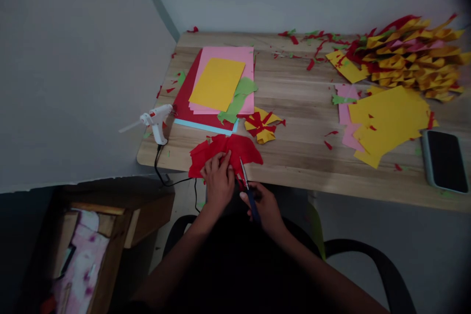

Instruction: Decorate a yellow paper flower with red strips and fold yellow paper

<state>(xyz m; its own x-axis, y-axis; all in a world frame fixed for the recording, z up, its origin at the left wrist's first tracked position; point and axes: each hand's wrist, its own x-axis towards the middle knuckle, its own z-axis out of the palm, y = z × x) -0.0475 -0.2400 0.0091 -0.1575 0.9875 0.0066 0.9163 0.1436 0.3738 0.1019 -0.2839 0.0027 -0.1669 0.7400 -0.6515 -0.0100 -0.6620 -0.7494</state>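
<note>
Red paper [246,149] lies crumpled and partly spread at the table's front edge. My left hand [220,181] rests on it with the fingers bent and slightly apart, pressing it to the tabletop. Scissors with dark blue handles [252,202] are in my right hand [265,206], just beyond the table edge. Their blades point up and left over the red paper, close to my left fingertips. A small yellow and red paper piece [261,125] sits just behind the red paper.
A white glue gun [157,121] with a black cord stands at the left. Behind are stacked pink, red and yellow sheets [217,83]. To the right lie yellow sheets [393,117], a phone [446,161] and a large folded-paper pile [412,59]. Scraps dot the tabletop [294,157].
</note>
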